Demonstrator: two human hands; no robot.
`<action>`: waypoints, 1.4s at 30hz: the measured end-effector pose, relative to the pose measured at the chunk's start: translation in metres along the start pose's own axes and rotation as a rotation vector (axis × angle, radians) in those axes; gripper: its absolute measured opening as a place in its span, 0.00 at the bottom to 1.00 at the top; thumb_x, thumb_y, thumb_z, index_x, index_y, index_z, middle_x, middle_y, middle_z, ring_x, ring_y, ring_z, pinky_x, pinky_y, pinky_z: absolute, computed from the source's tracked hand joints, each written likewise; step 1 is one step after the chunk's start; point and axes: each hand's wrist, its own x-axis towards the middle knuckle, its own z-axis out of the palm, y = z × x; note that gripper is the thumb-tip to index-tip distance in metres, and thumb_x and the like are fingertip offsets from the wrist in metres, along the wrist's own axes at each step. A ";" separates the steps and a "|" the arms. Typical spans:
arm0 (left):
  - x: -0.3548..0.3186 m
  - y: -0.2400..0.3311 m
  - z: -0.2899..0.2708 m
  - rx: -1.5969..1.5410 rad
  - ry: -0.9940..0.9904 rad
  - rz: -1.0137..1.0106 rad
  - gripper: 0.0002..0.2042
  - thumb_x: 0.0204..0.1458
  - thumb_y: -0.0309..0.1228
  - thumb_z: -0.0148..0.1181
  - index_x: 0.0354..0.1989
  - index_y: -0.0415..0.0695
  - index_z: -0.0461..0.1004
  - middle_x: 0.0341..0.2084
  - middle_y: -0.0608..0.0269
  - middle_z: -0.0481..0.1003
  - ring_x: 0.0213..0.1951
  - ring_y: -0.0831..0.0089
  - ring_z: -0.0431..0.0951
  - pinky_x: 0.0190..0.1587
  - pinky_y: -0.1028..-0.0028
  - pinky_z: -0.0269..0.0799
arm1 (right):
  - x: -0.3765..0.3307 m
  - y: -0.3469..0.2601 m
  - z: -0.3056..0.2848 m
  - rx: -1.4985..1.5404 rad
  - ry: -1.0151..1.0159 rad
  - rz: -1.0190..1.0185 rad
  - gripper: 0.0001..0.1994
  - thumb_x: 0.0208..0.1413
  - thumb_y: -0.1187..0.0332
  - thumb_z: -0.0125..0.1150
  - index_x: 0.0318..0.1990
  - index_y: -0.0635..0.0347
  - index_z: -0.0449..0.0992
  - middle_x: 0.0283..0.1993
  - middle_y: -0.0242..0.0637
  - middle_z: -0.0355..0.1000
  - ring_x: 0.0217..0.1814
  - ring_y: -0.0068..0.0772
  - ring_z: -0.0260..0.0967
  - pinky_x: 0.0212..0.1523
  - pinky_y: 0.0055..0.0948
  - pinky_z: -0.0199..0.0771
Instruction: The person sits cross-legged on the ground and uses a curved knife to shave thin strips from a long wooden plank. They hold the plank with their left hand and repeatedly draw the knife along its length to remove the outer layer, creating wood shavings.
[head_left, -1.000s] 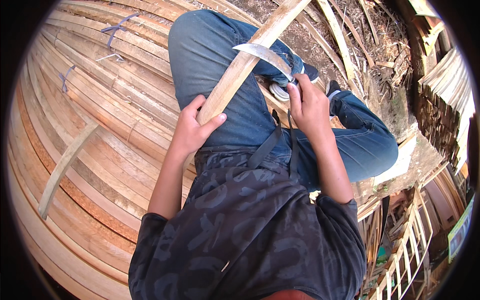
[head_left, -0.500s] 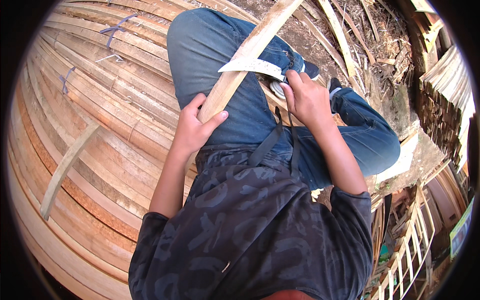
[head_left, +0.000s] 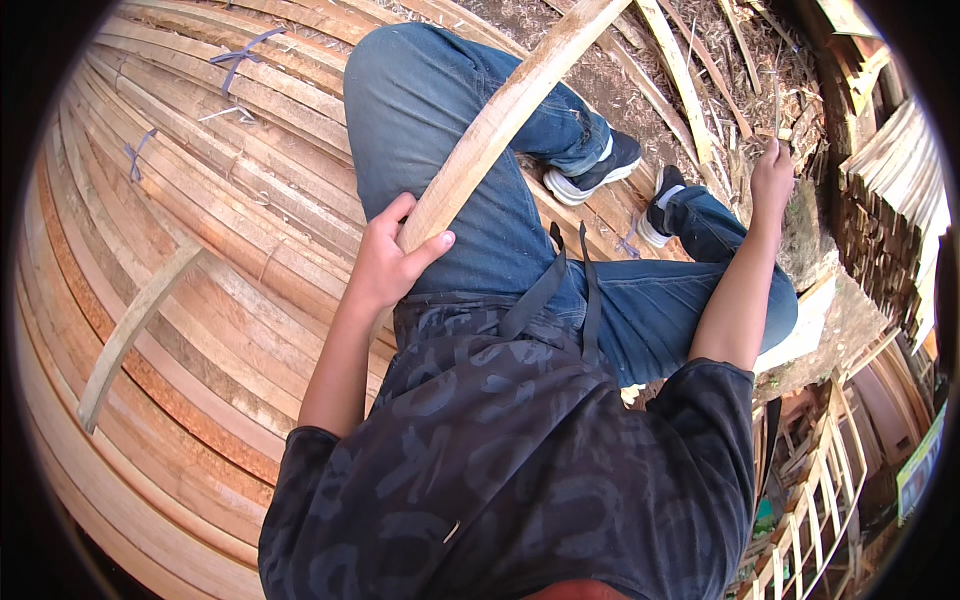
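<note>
We sit on stacked planks (head_left: 200, 260), left hand (head_left: 385, 265) with fingers wrapped round a long wooden strip (head_left: 500, 120) that runs off toward one o'clock over our knee. Right hand (head_left: 772, 180), out at three o'clock, fingers closed on a thin stick (head_left: 776, 105). The strip looks only partly trimmed.

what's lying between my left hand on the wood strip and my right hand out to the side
In the head view, your jeans-clad thighs fill the stretch between the left hand, gripping the wood strip, and the raised right hand.
</note>
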 end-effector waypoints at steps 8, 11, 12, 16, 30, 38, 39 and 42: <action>0.000 -0.002 0.004 0.036 0.067 -0.022 0.18 0.46 0.40 0.69 0.28 0.39 0.69 0.20 0.66 0.67 0.26 0.80 0.64 0.29 0.76 0.63 | -0.119 -0.137 -0.035 0.432 -0.319 -0.329 0.12 0.66 0.62 0.50 0.41 0.62 0.72 0.25 0.48 0.72 0.25 0.49 0.72 0.27 0.40 0.67; 0.000 0.001 0.006 0.029 0.067 -0.046 0.18 0.46 0.40 0.69 0.28 0.39 0.69 0.20 0.66 0.67 0.26 0.79 0.64 0.29 0.76 0.63 | -0.166 -0.168 -0.040 0.477 -0.327 -0.658 0.10 0.61 0.60 0.57 0.40 0.57 0.72 0.26 0.46 0.73 0.26 0.52 0.73 0.27 0.45 0.72; 0.000 0.000 0.006 0.041 0.071 -0.038 0.18 0.46 0.39 0.69 0.28 0.39 0.69 0.20 0.65 0.67 0.26 0.79 0.64 0.29 0.76 0.63 | -0.173 -0.174 -0.042 0.422 -0.339 -0.750 0.10 0.60 0.59 0.56 0.39 0.56 0.71 0.25 0.44 0.72 0.25 0.52 0.73 0.25 0.45 0.72; 0.000 0.000 0.010 0.045 0.091 -0.017 0.18 0.47 0.39 0.69 0.28 0.38 0.68 0.20 0.64 0.68 0.26 0.79 0.65 0.29 0.74 0.64 | -0.160 -0.170 -0.029 0.293 -0.249 -0.795 0.11 0.62 0.57 0.54 0.37 0.55 0.70 0.24 0.41 0.71 0.24 0.49 0.73 0.22 0.44 0.71; 0.000 0.012 0.019 0.269 0.178 0.066 0.21 0.45 0.40 0.71 0.29 0.38 0.65 0.22 0.48 0.75 0.27 0.64 0.78 0.31 0.66 0.71 | -0.032 -0.042 -0.035 0.288 -0.027 -0.085 0.19 0.66 0.56 0.45 0.43 0.65 0.74 0.33 0.55 0.73 0.37 0.57 0.71 0.41 0.46 0.68; -0.004 0.013 0.024 0.355 0.232 0.051 0.22 0.45 0.40 0.71 0.29 0.38 0.64 0.21 0.45 0.75 0.26 0.54 0.79 0.30 0.64 0.71 | -0.192 -0.156 -0.053 0.387 -0.447 -0.691 0.11 0.60 0.59 0.56 0.38 0.58 0.72 0.28 0.44 0.74 0.26 0.52 0.73 0.26 0.45 0.73; -0.004 0.015 0.024 0.351 0.232 0.057 0.22 0.45 0.40 0.71 0.28 0.38 0.63 0.21 0.45 0.75 0.26 0.55 0.79 0.30 0.64 0.71 | -0.196 -0.156 -0.051 0.375 -0.433 -0.708 0.11 0.60 0.59 0.56 0.38 0.58 0.71 0.26 0.43 0.73 0.25 0.52 0.73 0.24 0.44 0.72; -0.004 0.016 0.027 0.352 0.224 0.026 0.22 0.45 0.40 0.71 0.28 0.38 0.63 0.21 0.45 0.74 0.26 0.55 0.79 0.29 0.64 0.71 | -0.198 -0.157 -0.052 0.321 -0.442 -0.686 0.09 0.60 0.62 0.57 0.40 0.58 0.71 0.28 0.44 0.74 0.27 0.51 0.73 0.26 0.43 0.71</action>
